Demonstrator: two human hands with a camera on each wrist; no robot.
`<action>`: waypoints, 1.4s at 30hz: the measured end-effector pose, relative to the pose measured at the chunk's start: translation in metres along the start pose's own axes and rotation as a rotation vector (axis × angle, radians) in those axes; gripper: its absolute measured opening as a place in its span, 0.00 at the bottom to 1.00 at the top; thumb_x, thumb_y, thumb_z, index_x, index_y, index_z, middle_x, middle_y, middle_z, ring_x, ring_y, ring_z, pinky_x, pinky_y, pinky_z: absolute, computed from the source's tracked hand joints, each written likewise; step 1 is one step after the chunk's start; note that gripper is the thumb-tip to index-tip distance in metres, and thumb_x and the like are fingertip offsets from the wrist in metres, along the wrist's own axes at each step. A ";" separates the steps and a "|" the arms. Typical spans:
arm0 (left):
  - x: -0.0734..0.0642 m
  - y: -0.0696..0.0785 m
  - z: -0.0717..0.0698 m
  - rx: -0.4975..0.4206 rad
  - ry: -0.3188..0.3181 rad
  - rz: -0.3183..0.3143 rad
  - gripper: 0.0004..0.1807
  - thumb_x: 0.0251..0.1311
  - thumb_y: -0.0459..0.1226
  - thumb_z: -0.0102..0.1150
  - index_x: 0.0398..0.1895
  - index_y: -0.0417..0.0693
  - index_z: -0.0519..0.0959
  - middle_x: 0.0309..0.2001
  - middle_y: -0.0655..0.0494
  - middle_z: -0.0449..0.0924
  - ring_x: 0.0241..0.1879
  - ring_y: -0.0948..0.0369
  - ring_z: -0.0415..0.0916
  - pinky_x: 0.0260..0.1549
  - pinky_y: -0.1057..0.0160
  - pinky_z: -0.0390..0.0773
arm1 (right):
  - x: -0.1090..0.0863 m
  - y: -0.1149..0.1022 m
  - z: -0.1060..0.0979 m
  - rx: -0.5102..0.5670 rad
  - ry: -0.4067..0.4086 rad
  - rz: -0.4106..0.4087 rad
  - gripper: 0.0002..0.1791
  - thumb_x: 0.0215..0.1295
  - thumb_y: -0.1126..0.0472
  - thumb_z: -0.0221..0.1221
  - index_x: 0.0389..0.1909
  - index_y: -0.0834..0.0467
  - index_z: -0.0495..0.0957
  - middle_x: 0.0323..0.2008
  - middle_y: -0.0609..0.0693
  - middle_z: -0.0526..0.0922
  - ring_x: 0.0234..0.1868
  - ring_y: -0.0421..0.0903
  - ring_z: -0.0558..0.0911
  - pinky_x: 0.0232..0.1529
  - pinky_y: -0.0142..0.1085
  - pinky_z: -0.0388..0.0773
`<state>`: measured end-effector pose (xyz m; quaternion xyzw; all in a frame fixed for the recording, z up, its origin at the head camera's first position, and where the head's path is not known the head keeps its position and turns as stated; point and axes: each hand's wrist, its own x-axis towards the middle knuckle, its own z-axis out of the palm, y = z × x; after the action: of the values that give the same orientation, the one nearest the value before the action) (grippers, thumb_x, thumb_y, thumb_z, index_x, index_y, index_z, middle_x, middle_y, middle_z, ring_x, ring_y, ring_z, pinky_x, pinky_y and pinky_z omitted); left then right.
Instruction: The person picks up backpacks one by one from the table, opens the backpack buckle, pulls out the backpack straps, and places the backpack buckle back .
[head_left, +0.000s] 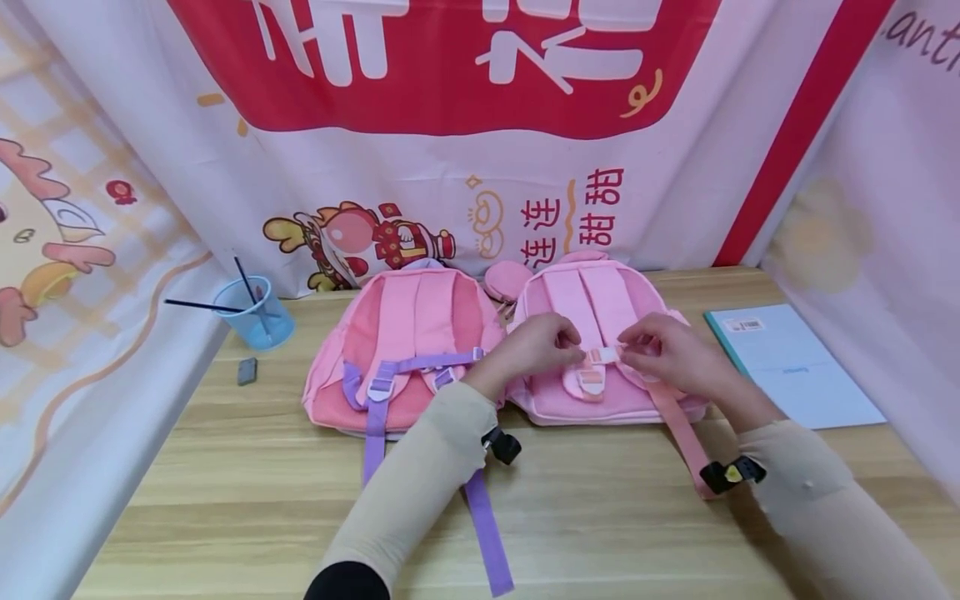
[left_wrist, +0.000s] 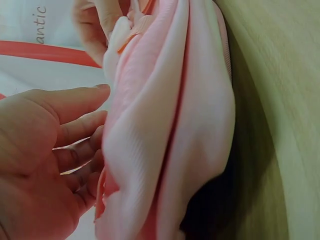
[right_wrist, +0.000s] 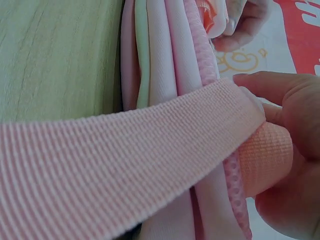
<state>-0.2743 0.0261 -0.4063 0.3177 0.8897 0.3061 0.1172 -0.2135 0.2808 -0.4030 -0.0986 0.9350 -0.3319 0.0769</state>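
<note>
A pink backpack (head_left: 543, 400) lies straps up on the table, right of the middle. Across its shoulder straps runs a peach strap with a white buckle (head_left: 604, 356). My left hand (head_left: 542, 343) is at the buckle's left side, with its thumb and fingers apart in the left wrist view. From the right, my right hand (head_left: 678, 354) holds the peach webbing (right_wrist: 267, 155) by the buckle between thumb and fingers. The webbing's long tail (head_left: 684, 437) hangs down over the table. Folds of the backpack hide part of the left fingertips.
Left of it lies a second pink backpack (head_left: 341, 333) with purple straps (head_left: 487, 533) trailing over the table. A blue cup (head_left: 266, 329) with thin black sticks and a small grey block (head_left: 247, 371) are farther left. At right lies a light blue booklet (head_left: 802, 367).
</note>
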 end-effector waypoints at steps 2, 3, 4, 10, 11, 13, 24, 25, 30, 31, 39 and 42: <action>0.004 0.000 0.003 0.011 -0.005 0.002 0.12 0.69 0.42 0.73 0.48 0.46 0.89 0.38 0.56 0.85 0.38 0.62 0.77 0.45 0.67 0.77 | 0.002 0.000 0.002 0.000 -0.007 -0.018 0.22 0.73 0.57 0.70 0.64 0.58 0.82 0.54 0.56 0.84 0.53 0.53 0.79 0.54 0.42 0.82; 0.006 -0.001 0.004 0.018 -0.009 0.002 0.12 0.68 0.43 0.73 0.49 0.47 0.89 0.38 0.56 0.85 0.39 0.62 0.78 0.45 0.66 0.77 | 0.002 0.000 0.003 -0.005 -0.010 -0.027 0.22 0.73 0.57 0.70 0.64 0.58 0.82 0.54 0.55 0.84 0.53 0.52 0.79 0.54 0.42 0.83; 0.008 -0.002 0.005 0.023 -0.013 0.000 0.13 0.68 0.44 0.74 0.49 0.48 0.89 0.38 0.57 0.85 0.39 0.62 0.78 0.46 0.65 0.78 | 0.003 -0.001 0.004 -0.010 -0.014 -0.037 0.22 0.72 0.58 0.70 0.64 0.58 0.83 0.53 0.55 0.84 0.53 0.52 0.79 0.54 0.42 0.83; 0.026 -0.016 0.022 0.109 -0.007 0.011 0.17 0.61 0.51 0.77 0.49 0.56 0.91 0.41 0.61 0.84 0.42 0.63 0.76 0.48 0.63 0.76 | 0.007 -0.003 0.009 -0.033 -0.036 -0.062 0.22 0.71 0.59 0.71 0.63 0.58 0.84 0.46 0.53 0.83 0.48 0.51 0.77 0.48 0.40 0.78; 0.026 -0.015 0.022 0.123 -0.009 0.017 0.16 0.61 0.51 0.77 0.49 0.56 0.91 0.42 0.61 0.83 0.43 0.62 0.76 0.49 0.63 0.76 | 0.008 -0.003 0.010 -0.033 -0.040 -0.058 0.22 0.70 0.59 0.71 0.63 0.58 0.84 0.45 0.53 0.82 0.48 0.51 0.77 0.48 0.40 0.77; 0.018 -0.002 0.015 0.143 -0.025 0.029 0.15 0.63 0.50 0.77 0.49 0.57 0.91 0.43 0.60 0.82 0.44 0.61 0.75 0.52 0.62 0.75 | 0.008 -0.004 0.012 -0.040 -0.045 -0.040 0.21 0.71 0.60 0.71 0.63 0.58 0.83 0.45 0.53 0.81 0.49 0.51 0.77 0.47 0.40 0.76; 0.016 0.009 0.017 0.240 -0.019 0.044 0.14 0.66 0.51 0.75 0.50 0.57 0.91 0.44 0.60 0.79 0.45 0.61 0.73 0.53 0.60 0.70 | 0.007 -0.004 0.015 -0.104 -0.033 -0.044 0.20 0.72 0.61 0.69 0.62 0.58 0.81 0.47 0.54 0.80 0.50 0.51 0.76 0.49 0.41 0.76; 0.016 0.010 0.016 0.242 -0.019 0.050 0.15 0.66 0.51 0.75 0.49 0.57 0.91 0.44 0.60 0.80 0.45 0.61 0.73 0.53 0.60 0.69 | 0.007 -0.003 0.015 -0.099 -0.028 -0.043 0.20 0.72 0.61 0.69 0.62 0.58 0.81 0.47 0.53 0.80 0.49 0.51 0.77 0.48 0.40 0.76; 0.017 0.011 0.016 0.289 -0.025 0.089 0.13 0.67 0.51 0.74 0.48 0.57 0.91 0.43 0.63 0.80 0.45 0.62 0.72 0.55 0.59 0.68 | 0.006 -0.002 0.014 -0.099 -0.022 -0.041 0.20 0.73 0.59 0.70 0.62 0.57 0.81 0.46 0.52 0.82 0.48 0.50 0.78 0.49 0.41 0.77; 0.017 0.011 0.016 0.300 -0.025 0.097 0.13 0.67 0.51 0.74 0.47 0.57 0.91 0.43 0.63 0.80 0.45 0.62 0.72 0.56 0.59 0.68 | 0.006 -0.002 0.014 -0.102 -0.021 -0.038 0.20 0.72 0.59 0.70 0.62 0.56 0.81 0.46 0.52 0.82 0.47 0.50 0.78 0.50 0.41 0.77; 0.020 0.008 0.015 0.318 -0.001 0.150 0.12 0.64 0.49 0.75 0.46 0.57 0.91 0.43 0.63 0.81 0.45 0.62 0.74 0.53 0.60 0.71 | 0.010 0.003 0.010 -0.126 -0.029 -0.083 0.17 0.70 0.59 0.72 0.57 0.55 0.81 0.44 0.51 0.81 0.46 0.49 0.78 0.47 0.37 0.78; 0.022 0.008 0.014 0.294 0.006 0.160 0.12 0.63 0.48 0.75 0.46 0.56 0.91 0.43 0.62 0.81 0.44 0.62 0.74 0.51 0.61 0.71 | 0.011 0.005 0.008 -0.129 -0.040 -0.097 0.17 0.70 0.59 0.72 0.56 0.55 0.80 0.44 0.50 0.81 0.46 0.48 0.78 0.46 0.35 0.79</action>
<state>-0.2816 0.0510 -0.4126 0.4003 0.8972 0.1819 0.0418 -0.2233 0.2769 -0.4134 -0.1554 0.9468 -0.2723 0.0728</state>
